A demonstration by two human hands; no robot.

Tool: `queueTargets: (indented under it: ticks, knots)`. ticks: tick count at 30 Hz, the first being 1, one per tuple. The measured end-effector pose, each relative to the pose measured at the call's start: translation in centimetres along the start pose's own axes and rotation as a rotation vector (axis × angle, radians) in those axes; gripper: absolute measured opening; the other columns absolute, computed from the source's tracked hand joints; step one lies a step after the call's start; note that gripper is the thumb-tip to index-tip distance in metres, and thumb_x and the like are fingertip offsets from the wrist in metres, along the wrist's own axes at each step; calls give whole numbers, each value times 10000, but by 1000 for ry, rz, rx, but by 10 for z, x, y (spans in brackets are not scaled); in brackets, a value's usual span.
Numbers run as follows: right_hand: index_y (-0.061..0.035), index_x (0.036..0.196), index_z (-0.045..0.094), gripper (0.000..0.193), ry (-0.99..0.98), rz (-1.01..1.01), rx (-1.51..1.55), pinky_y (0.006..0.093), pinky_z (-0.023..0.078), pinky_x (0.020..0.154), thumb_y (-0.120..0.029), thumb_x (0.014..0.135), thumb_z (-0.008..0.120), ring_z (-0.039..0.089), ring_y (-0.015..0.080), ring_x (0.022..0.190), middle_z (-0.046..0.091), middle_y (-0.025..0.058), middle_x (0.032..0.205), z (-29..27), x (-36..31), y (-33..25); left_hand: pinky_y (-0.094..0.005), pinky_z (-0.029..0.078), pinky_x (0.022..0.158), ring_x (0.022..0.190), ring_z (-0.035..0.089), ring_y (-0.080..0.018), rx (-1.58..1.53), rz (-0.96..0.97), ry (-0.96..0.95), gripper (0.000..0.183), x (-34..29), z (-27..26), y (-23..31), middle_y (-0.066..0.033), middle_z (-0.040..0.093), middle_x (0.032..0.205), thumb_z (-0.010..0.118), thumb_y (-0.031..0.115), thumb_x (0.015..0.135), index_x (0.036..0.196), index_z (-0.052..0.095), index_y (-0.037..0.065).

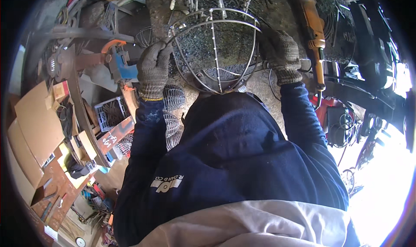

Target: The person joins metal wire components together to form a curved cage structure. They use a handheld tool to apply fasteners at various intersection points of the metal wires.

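Note:
A round cage-like wire frame (215, 52) made of bent metal rods is in front of me, tilted over the workbench (190, 69). My left hand (154, 69), in a grey knitted glove, is closed at the frame's left side. On the opposite side my right hand (282, 56), gloved the same way, has its fingers at the end of the curved rods. Those right fingertips are dark and partly hidden. A row of upright metal pegs (190, 2) stands on the bench beyond the frame.
An orange power tool (315, 30) lies right of my right hand. Stacked wire cages (174, 104) are beside my left forearm. A blue clamp-like tool (123, 67), a white plastic crate (100, 117) and cardboard (41, 125) are to the left. Black cables (344, 123) hang at the right.

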State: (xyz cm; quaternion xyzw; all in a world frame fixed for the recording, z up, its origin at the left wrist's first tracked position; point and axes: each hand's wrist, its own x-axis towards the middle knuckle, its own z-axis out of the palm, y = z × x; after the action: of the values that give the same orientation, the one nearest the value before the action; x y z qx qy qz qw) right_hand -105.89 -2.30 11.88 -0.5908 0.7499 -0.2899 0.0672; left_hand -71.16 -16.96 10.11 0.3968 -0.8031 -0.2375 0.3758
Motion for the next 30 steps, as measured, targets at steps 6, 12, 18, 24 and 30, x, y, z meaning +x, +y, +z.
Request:
queueTargets:
  ticks: [6, 12, 18, 24, 30]
  knots:
    - [-94, 1215, 729, 394, 71, -21, 1, 477, 558, 844, -398, 979, 646, 715, 371, 967, 743, 171, 999, 7, -4, 7, -366, 557, 874, 986, 728, -291, 59, -89, -11, 289, -1, 2, 1, -161, 746, 1088, 747, 207, 958, 1164, 715, 7]
    - [-94, 1215, 727, 404, 7, 38, 50, 474, 557, 835, -416, 989, 632, 712, 369, 947, 738, 172, 988, 3, -3, 4, -375, 561, 871, 991, 738, -290, 42, -101, 23, 291, 3, 7, 3, -164, 755, 1088, 735, 241, 966, 1160, 729, 23]
    - [-86, 1188, 731, 398, 85, -134, -71, 467, 559, 859, -414, 986, 630, 710, 369, 954, 738, 170, 1017, 6, 0, 6, -379, 562, 865, 982, 738, -304, 82, -44, 53, 278, 0, 7, -6, -164, 755, 1074, 728, 242, 968, 1145, 735, 29]
    - [-99, 1189, 732, 395, -15, 16, 6, 485, 554, 872, -415, 981, 621, 699, 392, 988, 740, 176, 1043, -2, 0, -5, -393, 558, 877, 985, 731, -321, 121, -54, 64, 297, -4, 7, -4, -163, 750, 1077, 732, 263, 963, 1138, 731, 23]
    - [-107, 1190, 733, 390, -31, 59, 9, 500, 546, 867, -414, 981, 613, 695, 402, 989, 740, 178, 1046, -2, -2, -3, -388, 558, 873, 975, 729, -322, 123, -35, 58, 303, -1, 7, -1, -160, 751, 1062, 743, 274, 954, 1114, 731, 17]
